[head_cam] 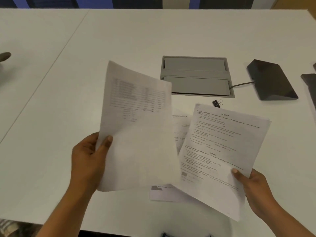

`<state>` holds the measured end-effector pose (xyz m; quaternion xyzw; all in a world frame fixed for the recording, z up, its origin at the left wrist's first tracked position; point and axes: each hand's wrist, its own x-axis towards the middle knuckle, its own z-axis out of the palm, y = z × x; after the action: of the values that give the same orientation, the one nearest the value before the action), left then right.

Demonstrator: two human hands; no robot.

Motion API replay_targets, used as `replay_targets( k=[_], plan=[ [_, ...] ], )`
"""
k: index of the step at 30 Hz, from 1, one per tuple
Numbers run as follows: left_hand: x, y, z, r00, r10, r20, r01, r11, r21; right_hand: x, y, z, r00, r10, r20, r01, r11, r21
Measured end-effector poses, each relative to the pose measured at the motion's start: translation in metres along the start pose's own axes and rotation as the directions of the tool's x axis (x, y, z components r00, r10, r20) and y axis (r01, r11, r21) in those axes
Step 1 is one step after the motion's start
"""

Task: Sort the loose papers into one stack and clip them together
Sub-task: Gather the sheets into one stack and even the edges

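Two hands, left hand point(89, 161) at 8 o'clock pinching one white table-printed sheet point(136, 142), long axis 6-to-12 o'clock, right hand point(253, 190) at 4 o'clock pinching one white text-printed paper sheaf point(222, 151), heading toward 1 o'clock, at least two loose white sheets point(171, 194) flat beneath, one black metal binder clip point(216, 103) at 1 o'clock on white table point(51, 100).

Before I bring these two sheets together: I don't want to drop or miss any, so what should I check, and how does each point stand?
1. Left hand grips the grid sheet: ok.
2. Right hand grips the text sheet: ok.
3. Held sheets squared to each other: not ok, they tilt differently.
4. All papers picked up: not ok, loose sheets lie on the table beneath.
5. Clip free and in view: ok, it lies on the table beyond the text sheet.
6. Right hand holds only one sheet: cannot tell.
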<state>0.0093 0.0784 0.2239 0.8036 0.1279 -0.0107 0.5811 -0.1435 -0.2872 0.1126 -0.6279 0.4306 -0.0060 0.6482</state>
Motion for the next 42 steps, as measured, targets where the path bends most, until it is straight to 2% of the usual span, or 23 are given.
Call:
replay_targets(
  k=[4,9,13,16,19,21,23,24,26,29,33,37,42],
  plan=[
    [-0.016,0.000,0.030,0.991,-0.076,0.114,0.091,0.986,-0.138,-0.001,-0.006,0.014,0.999,-0.025,0.036,0.025,0.999,0.023],
    [-0.039,-0.005,0.074,0.951,-0.136,0.278,0.184,0.971,-0.154,0.001,-0.010,0.028,0.996,-0.035,0.087,0.035,0.999,-0.002],
    [-0.044,-0.013,0.096,0.915,-0.162,0.370,0.207,0.975,-0.085,-0.003,-0.018,0.037,0.986,-0.042,0.159,0.032,0.997,0.066],
    [-0.043,-0.019,0.104,0.925,-0.142,0.353,0.153,0.988,-0.004,-0.004,-0.020,0.035,0.970,-0.034,0.239,-0.009,0.984,0.178],
    [-0.036,-0.021,0.107,0.933,-0.126,0.337,0.104,0.991,0.084,-0.007,-0.026,0.033,0.946,-0.023,0.323,-0.042,0.980,0.193],
    [-0.028,-0.020,0.105,0.862,-0.245,0.444,0.252,0.967,0.045,-0.009,-0.032,0.033,0.936,-0.008,0.353,-0.060,0.982,0.181],
    [-0.022,-0.022,0.105,0.741,-0.350,0.573,0.441,0.897,-0.022,-0.008,-0.034,0.032,0.945,0.057,0.322,-0.112,0.981,0.156],
    [-0.022,-0.022,0.105,0.723,-0.347,0.597,0.450,0.893,-0.025,-0.008,-0.038,0.034,0.955,0.103,0.279,-0.147,0.979,0.139],
    [-0.024,-0.022,0.107,0.749,-0.303,0.590,0.393,0.919,-0.027,-0.009,-0.045,0.035,0.964,0.109,0.244,-0.143,0.981,0.128],
    [-0.026,-0.019,0.114,0.805,-0.247,0.539,0.340,0.937,-0.079,-0.007,-0.052,0.039,0.962,-0.103,0.254,0.094,0.995,0.046],
    [-0.025,-0.014,0.125,0.873,-0.124,0.471,0.192,0.976,-0.099,-0.004,-0.060,0.042,0.940,-0.267,0.213,0.272,0.962,0.006],
    [-0.024,-0.016,0.134,0.892,0.050,0.448,0.007,0.992,-0.125,-0.005,-0.072,0.050,0.888,-0.403,0.220,0.420,0.907,-0.034],
    [-0.021,-0.030,0.145,0.890,0.056,0.452,0.002,0.992,-0.127,0.005,-0.066,0.056,0.872,-0.427,0.240,0.458,0.884,-0.090]
  ],
)
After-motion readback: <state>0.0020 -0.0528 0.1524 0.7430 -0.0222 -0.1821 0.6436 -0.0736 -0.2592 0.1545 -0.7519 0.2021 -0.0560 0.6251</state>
